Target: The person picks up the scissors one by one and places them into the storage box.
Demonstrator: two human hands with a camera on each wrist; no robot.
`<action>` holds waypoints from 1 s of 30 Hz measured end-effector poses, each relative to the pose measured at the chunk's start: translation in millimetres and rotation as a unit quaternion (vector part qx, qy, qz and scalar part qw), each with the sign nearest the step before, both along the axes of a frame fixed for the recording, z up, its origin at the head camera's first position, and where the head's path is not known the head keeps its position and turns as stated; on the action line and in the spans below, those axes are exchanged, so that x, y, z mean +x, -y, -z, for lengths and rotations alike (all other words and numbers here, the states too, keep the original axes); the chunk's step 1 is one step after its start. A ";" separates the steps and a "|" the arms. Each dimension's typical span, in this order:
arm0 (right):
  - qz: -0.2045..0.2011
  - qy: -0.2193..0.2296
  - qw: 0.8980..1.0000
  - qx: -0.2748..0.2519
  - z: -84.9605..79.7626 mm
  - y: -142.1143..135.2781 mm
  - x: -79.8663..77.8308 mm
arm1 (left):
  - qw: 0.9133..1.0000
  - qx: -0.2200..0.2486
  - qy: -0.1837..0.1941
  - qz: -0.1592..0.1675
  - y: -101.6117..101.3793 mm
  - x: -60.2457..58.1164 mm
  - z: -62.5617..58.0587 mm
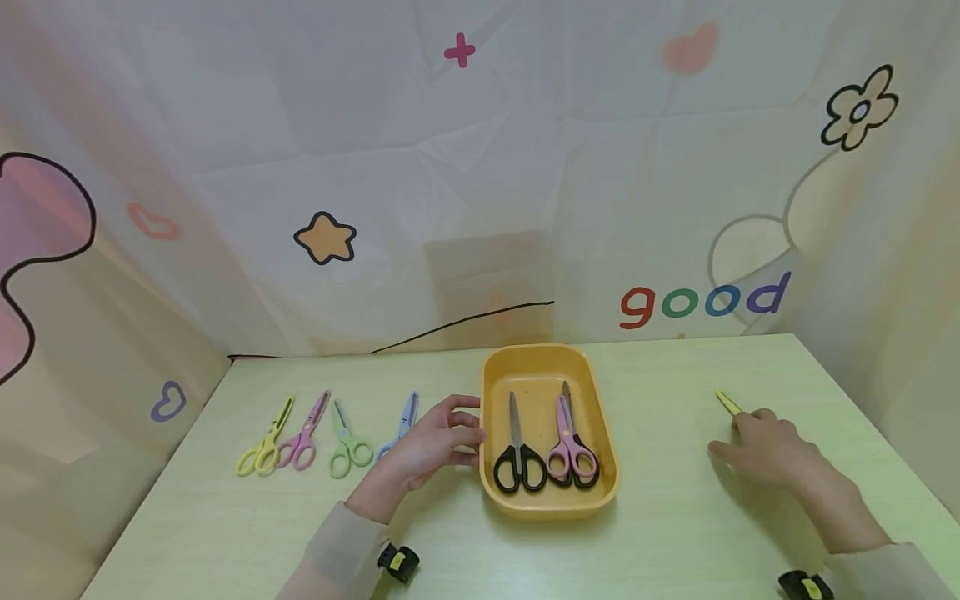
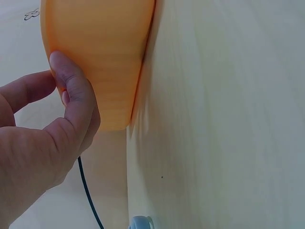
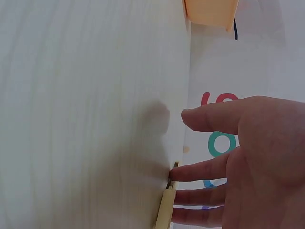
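My left hand [image 1: 446, 437] pinches the left rim of a yellow-orange plastic tray [image 1: 487, 492]; in the left wrist view its fingertips lie at the rim of the orange wall [image 2: 109, 57]. Inside the tray lie black-handled scissors [image 1: 516, 462] and, beside them, pink scissors [image 1: 564, 433] on top of another black-handled pair. On the right of the table, my right hand [image 1: 776, 450] reaches over yellow scissors [image 1: 727, 403]. Its fingers are extended with the tips against the yellow scissors [image 3: 165, 207], while the thumb stands apart. The hand hides most of that pair.
Left of the tray lie yellow scissors [image 1: 270, 446], purple-pink scissors [image 1: 306, 437], green scissors [image 1: 345, 446] and blue scissors [image 1: 407, 417], partly behind the left hand. A printed curtain [image 1: 375, 167] hangs behind the pale table [image 1: 675, 533].
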State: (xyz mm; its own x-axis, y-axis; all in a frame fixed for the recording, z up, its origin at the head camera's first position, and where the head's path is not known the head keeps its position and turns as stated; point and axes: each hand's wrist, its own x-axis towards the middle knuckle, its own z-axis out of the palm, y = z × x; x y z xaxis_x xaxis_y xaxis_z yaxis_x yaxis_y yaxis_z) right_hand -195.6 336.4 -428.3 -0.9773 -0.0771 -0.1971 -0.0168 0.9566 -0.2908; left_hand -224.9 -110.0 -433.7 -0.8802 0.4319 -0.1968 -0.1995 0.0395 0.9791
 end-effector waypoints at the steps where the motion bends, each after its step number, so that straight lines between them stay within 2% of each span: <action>1: -0.002 -0.003 1.000 0.001 0.4 1.1 -0.4 | 1.000 0.001 0.000 0.000 0.0 0.1 -0.1; 20: -0.030 -0.032 0.999 -0.012 -1.6 47.7 -0.2 | 1.000 0.005 0.001 0.003 0.5 0.5 0.6; 30: -0.009 -0.033 0.999 -0.007 -5.1 47.2 1.2 | 1.000 0.004 0.001 0.001 0.7 0.6 -0.4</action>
State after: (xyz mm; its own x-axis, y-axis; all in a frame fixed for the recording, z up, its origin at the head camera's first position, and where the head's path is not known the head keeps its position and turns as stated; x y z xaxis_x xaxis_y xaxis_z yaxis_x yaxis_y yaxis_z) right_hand -194.5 289.2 -423.2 -0.9866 -0.0975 -0.1309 -0.0540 0.9519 -0.3017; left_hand -224.3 -110.7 -433.3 -0.8787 0.4356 -0.1954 -0.2015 0.0327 0.9789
